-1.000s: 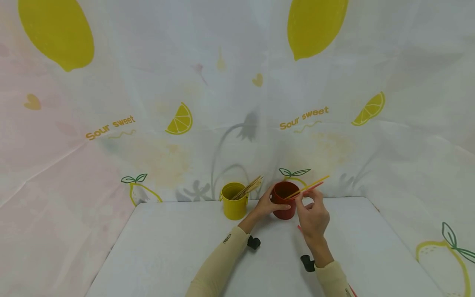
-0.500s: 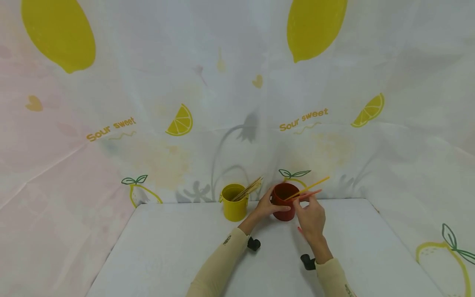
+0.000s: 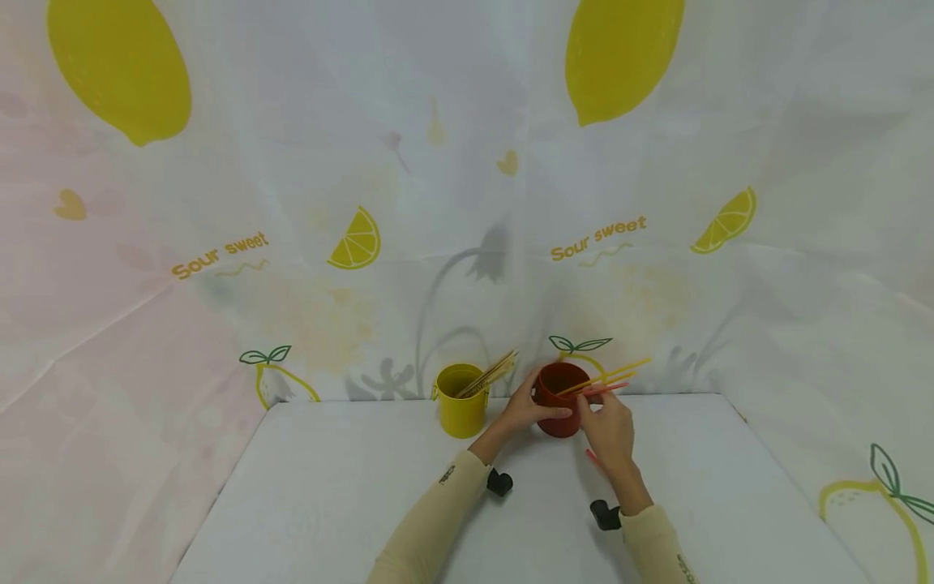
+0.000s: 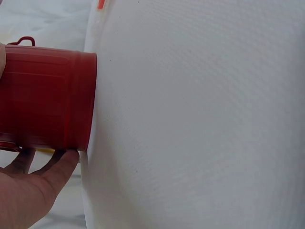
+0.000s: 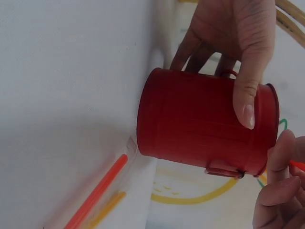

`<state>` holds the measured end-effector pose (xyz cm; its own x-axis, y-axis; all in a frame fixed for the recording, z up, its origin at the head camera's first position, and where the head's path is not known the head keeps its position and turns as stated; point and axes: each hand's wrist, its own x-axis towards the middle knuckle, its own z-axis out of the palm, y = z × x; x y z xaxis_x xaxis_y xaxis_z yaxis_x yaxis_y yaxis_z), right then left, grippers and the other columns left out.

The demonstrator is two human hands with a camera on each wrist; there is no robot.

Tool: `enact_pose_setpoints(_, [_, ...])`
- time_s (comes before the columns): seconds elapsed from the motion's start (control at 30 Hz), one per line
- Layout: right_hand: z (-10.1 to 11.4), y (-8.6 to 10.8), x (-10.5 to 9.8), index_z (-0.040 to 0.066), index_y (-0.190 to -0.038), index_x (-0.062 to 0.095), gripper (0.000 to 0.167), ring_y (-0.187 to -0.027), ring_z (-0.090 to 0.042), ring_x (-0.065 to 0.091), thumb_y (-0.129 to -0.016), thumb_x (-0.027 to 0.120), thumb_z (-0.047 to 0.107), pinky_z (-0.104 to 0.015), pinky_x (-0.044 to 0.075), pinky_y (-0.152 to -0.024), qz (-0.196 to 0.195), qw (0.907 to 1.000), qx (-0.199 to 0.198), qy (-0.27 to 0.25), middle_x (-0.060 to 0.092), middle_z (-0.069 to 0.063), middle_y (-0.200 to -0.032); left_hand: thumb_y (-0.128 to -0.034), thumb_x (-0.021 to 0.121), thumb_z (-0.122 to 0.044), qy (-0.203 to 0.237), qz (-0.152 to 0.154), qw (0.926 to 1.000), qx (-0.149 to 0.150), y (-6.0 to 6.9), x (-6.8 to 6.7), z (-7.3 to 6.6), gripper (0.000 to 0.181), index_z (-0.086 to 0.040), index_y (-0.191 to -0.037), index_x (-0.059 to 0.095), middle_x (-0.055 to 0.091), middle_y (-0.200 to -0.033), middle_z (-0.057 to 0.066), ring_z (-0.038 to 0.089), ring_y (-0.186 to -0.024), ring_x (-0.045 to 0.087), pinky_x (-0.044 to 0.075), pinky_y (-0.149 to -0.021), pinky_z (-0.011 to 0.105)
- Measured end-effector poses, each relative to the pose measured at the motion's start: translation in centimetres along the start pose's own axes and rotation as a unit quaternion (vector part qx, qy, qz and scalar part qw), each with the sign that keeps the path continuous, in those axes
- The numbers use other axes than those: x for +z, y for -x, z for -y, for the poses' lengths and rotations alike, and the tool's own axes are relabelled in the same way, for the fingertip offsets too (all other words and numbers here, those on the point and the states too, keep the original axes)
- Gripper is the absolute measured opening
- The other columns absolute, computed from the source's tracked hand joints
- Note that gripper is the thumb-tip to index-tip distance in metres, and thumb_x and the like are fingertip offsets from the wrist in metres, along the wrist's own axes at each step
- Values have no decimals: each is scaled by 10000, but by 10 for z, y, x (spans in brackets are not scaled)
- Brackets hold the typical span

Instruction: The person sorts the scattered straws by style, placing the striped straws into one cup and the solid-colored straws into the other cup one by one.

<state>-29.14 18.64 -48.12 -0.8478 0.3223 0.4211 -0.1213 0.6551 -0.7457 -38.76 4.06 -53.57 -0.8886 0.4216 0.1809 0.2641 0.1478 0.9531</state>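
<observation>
My left hand [image 3: 520, 405] grips the red bucket [image 3: 560, 415] from its left side, thumb across the front and fingers behind; the right wrist view shows this thumb [image 5: 248, 102] on the bucket's wall. The bucket stands upright on the table. At its right rim, my right hand [image 3: 613, 430] pinches a red straw [image 3: 619, 386], its lower end hidden by the fingers and rim. Two yellow-orange straws [image 3: 635, 364] slant out of the bucket toward the right. Beneath the right hand, a red straw [image 5: 97, 193] and an orange straw [image 5: 107, 210] lie in clear wrapping.
Left of the red bucket stands a yellow bucket [image 3: 461, 414] with thin wooden sticks [image 3: 490, 375] leaning out of it. A lemon-printed cloth [image 3: 409, 308] rises behind the white table [image 3: 350, 487]. Black wrist mounts [image 3: 499, 482] sit by both wrists.
My right hand has moved slightly left and down along the bucket's rim. A second yellow-orange straw now shows beside the first, and the red straw lies flatter. My left hand keeps its grip.
</observation>
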Motion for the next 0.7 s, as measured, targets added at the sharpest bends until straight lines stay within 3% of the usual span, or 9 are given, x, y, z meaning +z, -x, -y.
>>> enact_pose_setpoints(0.43, [-4, -6, -8, 10, -1059, 698, 234, -516, -104, 625, -947, 660, 212, -319, 431, -549, 244, 9986, 443, 126, 734, -156, -911, -775, 862, -319, 22, 75, 9999, -106, 0, 0, 1, 780, -388, -1422, 430, 512, -1327, -175, 115, -1226, 457, 447, -998, 417])
enact_pose_setpoints(0.7, [-7, -2, -14, -7, -1108, 659, 335, -551, -131, 651, -943, 681, 284, -309, 450, -570, 492, 9970, 581, 119, 721, -188, -958, -780, 859, -301, -100, 35, 9999, 34, 1, -1, 0, 787, -380, -1430, 422, 506, -1347, -167, 108, -1239, 454, 452, -997, 402])
